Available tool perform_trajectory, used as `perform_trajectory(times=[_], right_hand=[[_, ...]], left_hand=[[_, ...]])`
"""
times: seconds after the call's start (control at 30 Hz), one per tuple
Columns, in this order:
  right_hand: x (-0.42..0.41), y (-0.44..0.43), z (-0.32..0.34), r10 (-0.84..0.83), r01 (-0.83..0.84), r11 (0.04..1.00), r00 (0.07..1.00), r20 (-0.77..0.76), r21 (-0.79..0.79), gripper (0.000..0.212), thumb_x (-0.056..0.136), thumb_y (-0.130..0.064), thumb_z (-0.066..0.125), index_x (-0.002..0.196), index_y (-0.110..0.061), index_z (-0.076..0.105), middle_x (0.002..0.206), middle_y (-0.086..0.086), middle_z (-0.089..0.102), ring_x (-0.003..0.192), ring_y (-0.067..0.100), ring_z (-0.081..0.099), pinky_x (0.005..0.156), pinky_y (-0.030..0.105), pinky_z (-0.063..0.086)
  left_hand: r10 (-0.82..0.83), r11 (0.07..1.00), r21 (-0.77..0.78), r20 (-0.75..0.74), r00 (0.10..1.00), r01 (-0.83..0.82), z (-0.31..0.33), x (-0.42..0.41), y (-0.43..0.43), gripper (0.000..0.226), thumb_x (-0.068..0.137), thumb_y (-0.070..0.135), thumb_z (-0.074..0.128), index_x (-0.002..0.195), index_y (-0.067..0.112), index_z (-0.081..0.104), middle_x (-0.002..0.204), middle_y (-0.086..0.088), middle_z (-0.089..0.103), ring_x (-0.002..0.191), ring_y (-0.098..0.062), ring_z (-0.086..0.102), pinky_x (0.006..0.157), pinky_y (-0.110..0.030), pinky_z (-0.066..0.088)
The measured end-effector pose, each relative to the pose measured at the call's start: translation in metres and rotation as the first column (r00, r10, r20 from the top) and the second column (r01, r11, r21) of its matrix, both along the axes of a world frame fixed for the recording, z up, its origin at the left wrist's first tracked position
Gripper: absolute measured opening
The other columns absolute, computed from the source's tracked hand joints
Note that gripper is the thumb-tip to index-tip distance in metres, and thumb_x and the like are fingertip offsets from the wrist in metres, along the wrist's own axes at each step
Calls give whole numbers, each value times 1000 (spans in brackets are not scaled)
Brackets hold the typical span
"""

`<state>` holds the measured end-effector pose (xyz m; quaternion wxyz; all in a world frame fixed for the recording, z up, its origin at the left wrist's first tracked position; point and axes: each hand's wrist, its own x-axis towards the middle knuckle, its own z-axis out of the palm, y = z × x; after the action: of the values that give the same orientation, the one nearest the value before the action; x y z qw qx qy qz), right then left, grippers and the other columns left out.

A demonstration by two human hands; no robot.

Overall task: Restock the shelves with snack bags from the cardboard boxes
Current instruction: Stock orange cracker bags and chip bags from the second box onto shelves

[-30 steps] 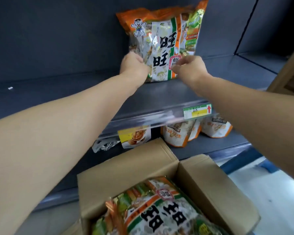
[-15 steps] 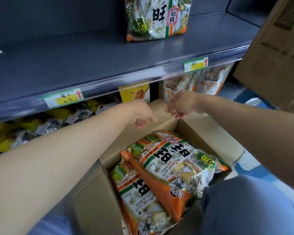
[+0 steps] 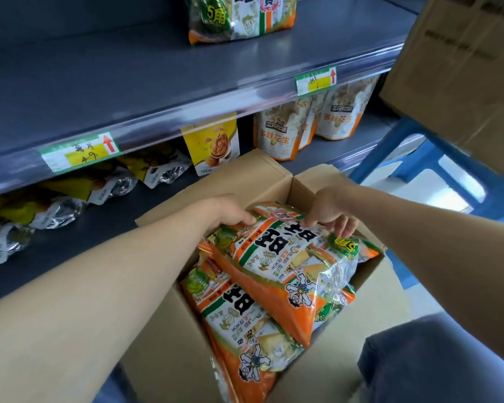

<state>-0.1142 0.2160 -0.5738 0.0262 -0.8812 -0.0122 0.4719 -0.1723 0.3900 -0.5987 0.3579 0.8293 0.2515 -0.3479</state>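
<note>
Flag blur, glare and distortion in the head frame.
Head view: the wide-angle lens bows the shelf edge; motion smear softens the right price tag; glare spots sit on the foil bags at lower left; the top snack bag in the box is sharp, with some sheen on its clear plastic.

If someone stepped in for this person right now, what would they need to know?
The left hand grips the far edge of the top bag in the cardboard box.
The right hand pinches the same edge.
Done: one shelved bag stands on the upper shelf.
Left: lift the top bag out and shelve it; a lower bag lies beneath it.
</note>
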Motion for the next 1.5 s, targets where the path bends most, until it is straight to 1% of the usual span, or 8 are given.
perform_trajectory(times=[0.3,0.6,0.7,0.87,1.03,1.2,1.3,1.5], right_hand=[[-28,-3,17,114,-107,991,989,94,-74,57,100,-43,38,140,-3,42,142,13,46,130,28,45,107,35,33],[-22,-9,2,169,-169,981,986,-12,-90,58,94,-58,37,119,-11,57,111,9,58,98,20,57,83,28,43],[-19,-8,3,132,-137,985,990,-52,-103,77,89,-64,40,143,-10,38,142,14,46,124,32,51,99,35,41],[1,-6,-7,168,-174,985,956,240,5,101,74,-57,70,150,-11,21,141,15,47,124,32,49,95,36,42],[24,7,-9,163,-237,964,885,437,119,128,67,-42,82,151,-29,-13,160,9,-4,145,40,4,114,51,19],[40,21,2,292,-372,927,797,529,49,97,68,-48,78,146,-23,26,154,3,25,145,32,8,114,55,7],[46,28,14,286,-375,925,794,536,63,67,72,-49,75,125,-19,47,125,4,56,124,28,45,107,46,24],[43,28,34,243,-383,911,799,550,154,51,82,-41,70,122,-11,59,110,7,62,108,27,55,91,34,42]], left_hand=[[26,995,-92,-95,995,-35,-9,10,-6,65,85,38,67,136,3,45,129,-17,58,114,-34,58,99,-42,47],[57,996,-73,-22,998,-59,-19,11,-13,66,81,24,75,134,-1,44,128,-18,58,112,-33,58,93,-41,50],[21,1000,-17,77,997,-20,-14,17,-16,62,78,14,77,131,-2,48,126,-17,58,110,-32,59,88,-35,51],[-185,972,196,305,934,129,4,32,-23,58,82,11,72,135,4,49,133,-9,53,120,-24,51,90,-27,43],[-265,962,190,492,829,195,18,43,-21,42,84,-3,63,121,15,60,115,-6,62,99,-21,60,75,-25,48],[-292,955,221,568,770,199,28,42,-17,28,85,4,61,109,18,64,94,1,60,97,-22,58,86,-30,40],[-310,945,278,605,733,170,30,38,-17,28,83,5,63,106,21,64,91,4,59,99,-20,54,104,-35,30],[-231,969,224,677,698,104,37,32,-20,34,84,4,64,115,18,62,111,-5,64,108,-26,53,101,-37,36]])
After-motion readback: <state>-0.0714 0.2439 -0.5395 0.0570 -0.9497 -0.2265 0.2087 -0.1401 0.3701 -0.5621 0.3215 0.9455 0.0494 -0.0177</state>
